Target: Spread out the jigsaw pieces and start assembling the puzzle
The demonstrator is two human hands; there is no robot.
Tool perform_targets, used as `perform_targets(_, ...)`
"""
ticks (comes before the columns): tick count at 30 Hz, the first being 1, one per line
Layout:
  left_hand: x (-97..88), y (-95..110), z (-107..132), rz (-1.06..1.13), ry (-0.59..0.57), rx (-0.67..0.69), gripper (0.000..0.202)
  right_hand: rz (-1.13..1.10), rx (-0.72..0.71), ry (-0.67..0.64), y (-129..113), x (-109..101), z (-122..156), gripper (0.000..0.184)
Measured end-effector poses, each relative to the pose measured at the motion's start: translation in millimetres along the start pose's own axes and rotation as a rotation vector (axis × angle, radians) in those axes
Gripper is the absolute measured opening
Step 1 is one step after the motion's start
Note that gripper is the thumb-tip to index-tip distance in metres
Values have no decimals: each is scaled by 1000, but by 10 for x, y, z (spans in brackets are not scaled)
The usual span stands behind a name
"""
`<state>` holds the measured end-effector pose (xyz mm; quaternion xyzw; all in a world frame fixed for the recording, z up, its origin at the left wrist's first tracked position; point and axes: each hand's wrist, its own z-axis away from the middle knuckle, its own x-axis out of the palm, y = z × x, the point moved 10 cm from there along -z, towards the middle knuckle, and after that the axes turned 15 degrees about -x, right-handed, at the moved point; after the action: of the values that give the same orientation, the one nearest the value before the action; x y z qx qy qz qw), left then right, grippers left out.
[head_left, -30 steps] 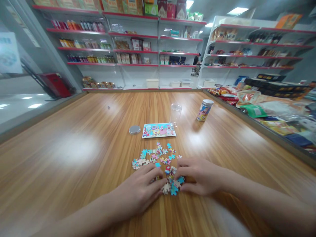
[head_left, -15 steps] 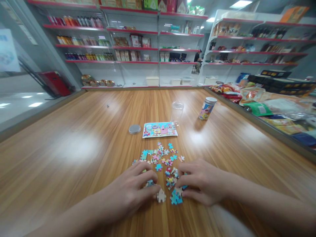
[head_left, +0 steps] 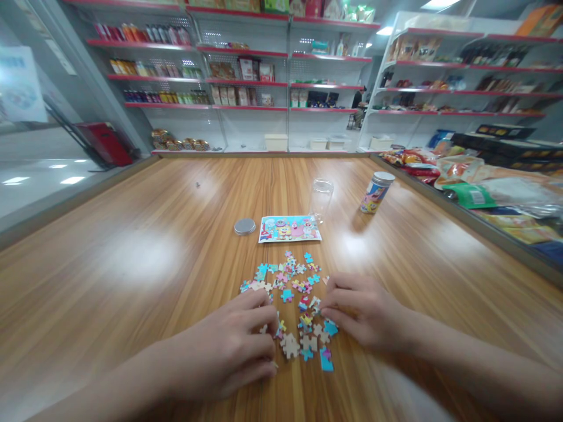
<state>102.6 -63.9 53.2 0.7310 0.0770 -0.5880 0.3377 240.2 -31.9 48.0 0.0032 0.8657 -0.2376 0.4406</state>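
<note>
Loose jigsaw pieces lie scattered on the wooden table in front of me, some picture side up and some showing plain beige backs. At the left of the near pieces is my left hand, fingers curled in, with a pale sliver of a jigsaw piece at the thumb tip. My right hand is at the right edge of the pile, thumb and fingers pinched together beside a white and blue piece; what they hold is hidden. A blue edge piece lies apart, nearest me.
Beyond the pieces lies a colourful cartoon picture sheet, with a silver lid to its left. A clear jar and a printed cartoon canister stand farther back. Packaged goods crowd the right side; shelves line the back.
My right hand has lifted away from the nearest pieces, which are now more spread, with the blue edge piece separate. My left hand has drawn slightly toward me. The view has shifted a little.
</note>
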Motion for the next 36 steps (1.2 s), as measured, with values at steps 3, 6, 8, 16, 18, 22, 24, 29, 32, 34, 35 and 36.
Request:
perform_targets(3, 5, -16, -12, -19, 27, -23, 13, 53, 194, 48, 263, -62, 79, 18)
perform_targets(6, 7, -29, -10, -40, 56, -30, 14, 155, 379, 12, 501, -82, 206, 11)
perform_targets(8, 24, -41, -5, -45, 60, -35, 13, 222, 399, 3, 514, -115, 225, 13)
perform_targets(16, 81, -7, -32, -79, 149, -38, 14, 134, -10, -259, -146, 248, -41, 21)
perform_targets(18, 99, 5, -55, -83, 159, -45, 11, 141, -29, -299, -175, 315, -44, 20)
perform_targets(22, 103, 23, -64, -88, 183, -39, 9, 129, -25, -295, -137, 311, -39, 21)
perform_targets(24, 84, 16, -50, -78, 213, -31, 9, 120, -23, -295, -133, 296, -41, 23)
perform_targets(29, 27, -153, -45, 27, 299, -107, 11, 165, -74, -293, -203, 306, -64, 20)
perform_targets(32, 28, -286, -69, 51, 338, -188, 12, 195, -94, -280, -211, 326, -66, 19)
perform_targets(34, 38, -337, -87, 50, 352, -219, 13, 220, -110, -278, -209, 340, -60, 21)
perform_targets(35, 44, -346, -96, 51, 356, -222, 13, 228, -119, -277, -211, 347, -57, 23)
perform_targets(36, 49, -345, -104, 55, 358, -219, 13, 231, -126, -272, -213, 349, -56, 24)
